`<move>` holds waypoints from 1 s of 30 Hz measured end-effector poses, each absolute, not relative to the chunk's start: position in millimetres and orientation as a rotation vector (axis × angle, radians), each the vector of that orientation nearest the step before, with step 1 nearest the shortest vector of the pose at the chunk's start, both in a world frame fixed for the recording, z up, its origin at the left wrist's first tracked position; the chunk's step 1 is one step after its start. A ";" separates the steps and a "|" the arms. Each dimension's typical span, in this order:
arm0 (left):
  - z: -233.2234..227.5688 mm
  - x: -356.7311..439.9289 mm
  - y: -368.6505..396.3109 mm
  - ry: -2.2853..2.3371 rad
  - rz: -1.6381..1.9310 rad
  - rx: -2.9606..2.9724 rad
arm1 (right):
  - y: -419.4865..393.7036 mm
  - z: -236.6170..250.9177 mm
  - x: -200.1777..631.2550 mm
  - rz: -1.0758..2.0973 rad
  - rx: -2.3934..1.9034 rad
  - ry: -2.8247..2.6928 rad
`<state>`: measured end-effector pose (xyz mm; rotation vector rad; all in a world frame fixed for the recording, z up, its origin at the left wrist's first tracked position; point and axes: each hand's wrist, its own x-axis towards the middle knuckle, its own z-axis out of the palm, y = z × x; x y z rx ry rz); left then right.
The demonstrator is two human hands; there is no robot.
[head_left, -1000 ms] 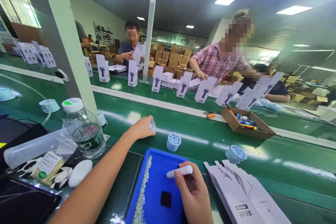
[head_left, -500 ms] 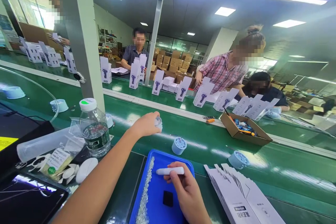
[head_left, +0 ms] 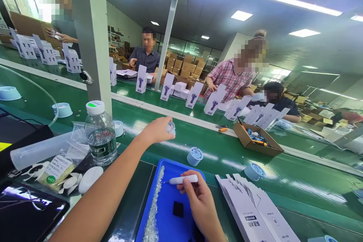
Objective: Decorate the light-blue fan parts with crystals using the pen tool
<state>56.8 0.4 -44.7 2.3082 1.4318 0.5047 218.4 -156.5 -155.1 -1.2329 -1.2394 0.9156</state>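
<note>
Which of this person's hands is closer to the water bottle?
Left. The left hand is out over the green belt, to the right of the water bottle. The right hand, holding a white pen-like tool, is over the blue tray, farther away.

Across the middle of your view runs a green conveyor belt (head_left: 255,151); a pale pillar (head_left: 90,38) rises at upper left and a slim white post (head_left: 170,26) near centre. Ceiling light panels (head_left: 241,16) glow at upper right, and stacked cardboard cartons (head_left: 184,66) fill the centre background.

Glossy blue plastic tray (head_left: 167,211)
</note>
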 end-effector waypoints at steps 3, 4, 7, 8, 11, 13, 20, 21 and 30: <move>-42.7 55.9 -0.5 1.438 0.497 2.290 | -155.5 -154.9 220.6 0.806 -1.272 -1.229; -42.2 55.9 -0.7 1.444 0.501 2.287 | -155.5 -154.5 221.5 0.756 -1.290 -1.241; -41.4 56.7 -0.7 1.448 0.522 2.295 | -156.1 -152.5 224.4 0.554 -1.333 -1.307; -41.5 57.1 -0.6 1.445 0.527 2.299 | -156.3 -151.7 225.4 0.489 -1.340 -1.334; -41.8 58.1 -0.8 1.450 0.534 2.303 | -156.6 -149.3 228.0 0.365 -1.338 -1.428; -42.1 58.7 -1.3 1.455 0.538 2.297 | -156.6 -148.8 229.4 0.320 -1.336 -1.470; -41.4 60.5 -2.8 1.416 0.525 2.315 | -157.1 -159.7 235.4 0.295 -1.381 -1.410; -41.3 60.6 -2.9 1.420 0.516 2.313 | -157.0 -161.8 236.1 0.319 -1.391 -1.403; -41.8 60.9 -3.0 1.452 0.466 2.307 | -154.8 -162.8 236.3 0.422 -1.369 -1.443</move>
